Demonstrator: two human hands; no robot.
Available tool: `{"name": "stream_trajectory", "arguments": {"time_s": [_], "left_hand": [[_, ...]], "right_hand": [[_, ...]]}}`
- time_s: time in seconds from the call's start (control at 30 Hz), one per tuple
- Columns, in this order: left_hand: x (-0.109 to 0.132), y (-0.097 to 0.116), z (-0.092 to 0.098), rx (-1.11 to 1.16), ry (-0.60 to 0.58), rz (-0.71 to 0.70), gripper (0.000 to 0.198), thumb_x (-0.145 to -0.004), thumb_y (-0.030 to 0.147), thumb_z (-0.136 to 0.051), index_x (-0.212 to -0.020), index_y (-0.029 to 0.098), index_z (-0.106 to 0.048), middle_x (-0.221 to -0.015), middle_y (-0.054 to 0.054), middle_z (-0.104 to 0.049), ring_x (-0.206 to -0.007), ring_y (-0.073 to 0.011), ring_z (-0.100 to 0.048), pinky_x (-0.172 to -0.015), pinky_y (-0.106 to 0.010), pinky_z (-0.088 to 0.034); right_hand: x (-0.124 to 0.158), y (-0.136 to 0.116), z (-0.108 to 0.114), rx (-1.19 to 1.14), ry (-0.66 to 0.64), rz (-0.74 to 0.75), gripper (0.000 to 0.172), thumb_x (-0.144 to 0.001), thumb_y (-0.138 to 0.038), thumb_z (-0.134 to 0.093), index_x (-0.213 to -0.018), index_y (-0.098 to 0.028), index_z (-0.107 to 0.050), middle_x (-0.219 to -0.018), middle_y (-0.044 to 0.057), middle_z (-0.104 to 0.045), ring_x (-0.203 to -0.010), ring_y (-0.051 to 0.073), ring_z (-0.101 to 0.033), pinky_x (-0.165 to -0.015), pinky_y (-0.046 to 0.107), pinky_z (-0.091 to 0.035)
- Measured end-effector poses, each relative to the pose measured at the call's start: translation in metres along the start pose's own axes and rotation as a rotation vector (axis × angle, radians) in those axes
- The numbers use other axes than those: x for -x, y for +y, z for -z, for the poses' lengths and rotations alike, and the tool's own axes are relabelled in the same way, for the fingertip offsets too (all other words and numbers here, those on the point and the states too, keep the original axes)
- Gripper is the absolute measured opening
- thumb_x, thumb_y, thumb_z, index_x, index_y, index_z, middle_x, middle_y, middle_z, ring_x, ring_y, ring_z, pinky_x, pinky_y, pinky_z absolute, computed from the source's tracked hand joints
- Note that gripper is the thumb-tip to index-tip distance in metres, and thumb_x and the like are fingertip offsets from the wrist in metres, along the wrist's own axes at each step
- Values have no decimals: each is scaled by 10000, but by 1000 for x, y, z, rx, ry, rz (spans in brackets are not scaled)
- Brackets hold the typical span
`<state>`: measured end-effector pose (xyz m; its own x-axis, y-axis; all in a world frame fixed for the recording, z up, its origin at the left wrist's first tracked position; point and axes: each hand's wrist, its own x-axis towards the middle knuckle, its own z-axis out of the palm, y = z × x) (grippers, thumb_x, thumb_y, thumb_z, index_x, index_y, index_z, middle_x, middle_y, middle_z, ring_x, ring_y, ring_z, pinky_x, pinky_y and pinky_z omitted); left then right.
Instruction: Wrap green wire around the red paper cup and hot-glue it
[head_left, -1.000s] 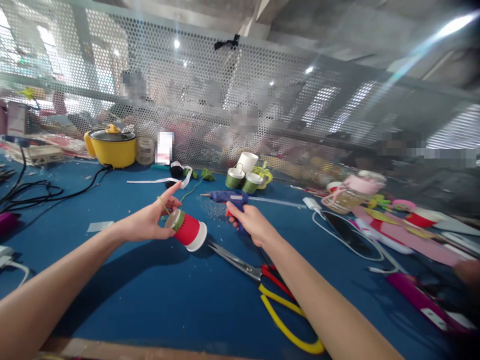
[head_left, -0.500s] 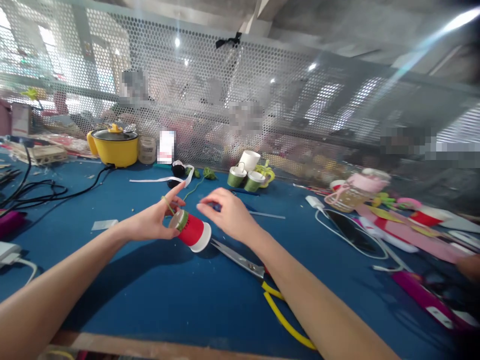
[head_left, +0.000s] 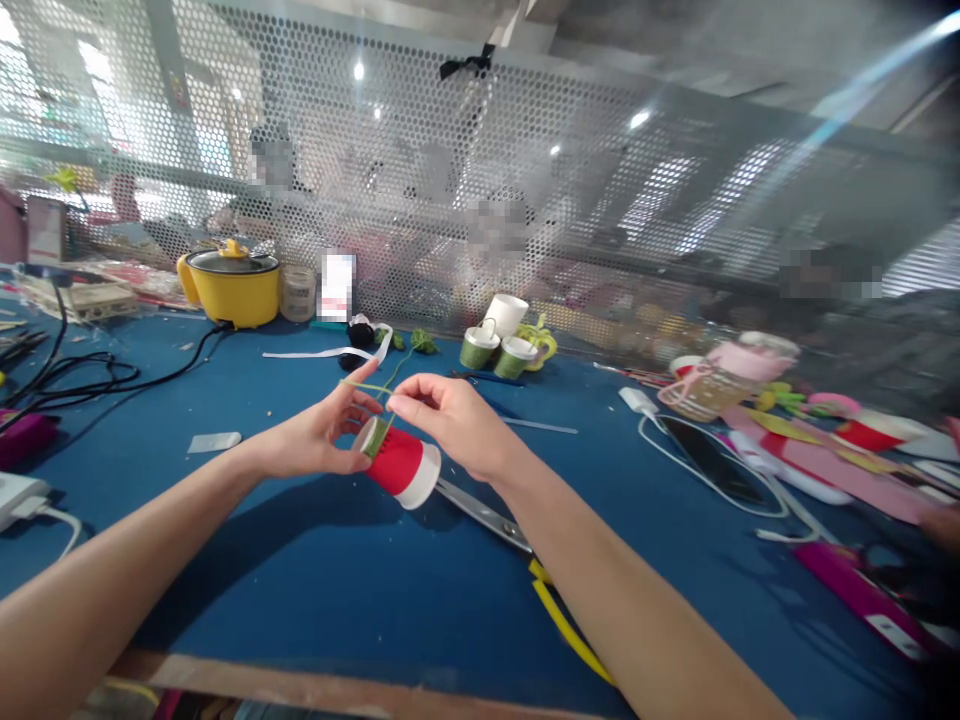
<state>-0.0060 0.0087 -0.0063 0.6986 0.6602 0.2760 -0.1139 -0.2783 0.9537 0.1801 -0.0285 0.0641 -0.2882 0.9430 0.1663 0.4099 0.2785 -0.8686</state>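
Observation:
My left hand (head_left: 324, 437) grips a paper cup (head_left: 401, 465) by its narrow end, thumb on the near side and index finger raised. The cup lies tilted on its side, red in the middle, with a white rim and a green yarn-wrapped band. Green yarn (head_left: 386, 387) passes over my left index finger. My right hand (head_left: 452, 425) pinches the yarn just above the cup, thumb and index finger together. Below my right forearm lie scissors (head_left: 487, 520) with yellow handles, partly covered by the arm, their tips close to the cup's rim.
Behind my hands stand small green-wrapped cups (head_left: 480, 348), a green yarn ball (head_left: 424, 343) and a white ribbon (head_left: 322, 355). A yellow electric pot (head_left: 234, 290) is at the back left. A phone (head_left: 709, 455) with a white cable and a purple power strip (head_left: 855, 595) lie right.
My right hand has closed on the green yarn and drawn it up over the cup. The cup has shifted slightly right, and the view has turned a little.

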Motion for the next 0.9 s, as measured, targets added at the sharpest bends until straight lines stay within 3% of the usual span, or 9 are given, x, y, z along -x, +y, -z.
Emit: {"name": "stream_trajectory", "arguments": {"time_s": [0.13, 0.43, 0.7, 0.9], "left_hand": [[1, 4, -5, 24, -11, 25, 1009, -679, 102, -691, -1424, 412, -85, -1175, -62, -457, -1049, -219, -505, -880, -423, -431], [1, 11, -13, 37, -3, -44, 988, -686, 115, -687, -1430, 384, -94, -1171, -65, -461, -1085, -236, -484, -939, -454, -390], [0, 13, -15, 16, -14, -115, 962, -694, 102, -669, -1428, 381, -113, -1154, -55, -468, -1025, -204, -502, -959, -449, -371], [1, 19, -16, -47, -34, -164, 975, -694, 68, -646, -1432, 378, -89, -1201, -65, -458, -1120, -228, -469, -1001, -462, -335]], "right_hand": [[4, 15, 1, -41, 89, -38, 204, -750, -370, -586, -749, -167, -575, -671, -30, -549, -604, 108, -469, -612, 269, -381], [4, 22, -4, -89, 120, -83, 185, -742, -352, -572, -719, -170, -554, -668, -38, -526, -608, 105, -457, -606, 263, -372], [5, 22, -6, -104, 109, -98, 176, -753, -344, -577, -704, -177, -548, -679, -24, -552, -619, 115, -492, -599, 262, -397], [6, 21, -7, -59, 55, -110, 150, -803, -299, -536, -717, -180, -509, -671, -36, -511, -599, 107, -456, -572, 251, -371]]}}
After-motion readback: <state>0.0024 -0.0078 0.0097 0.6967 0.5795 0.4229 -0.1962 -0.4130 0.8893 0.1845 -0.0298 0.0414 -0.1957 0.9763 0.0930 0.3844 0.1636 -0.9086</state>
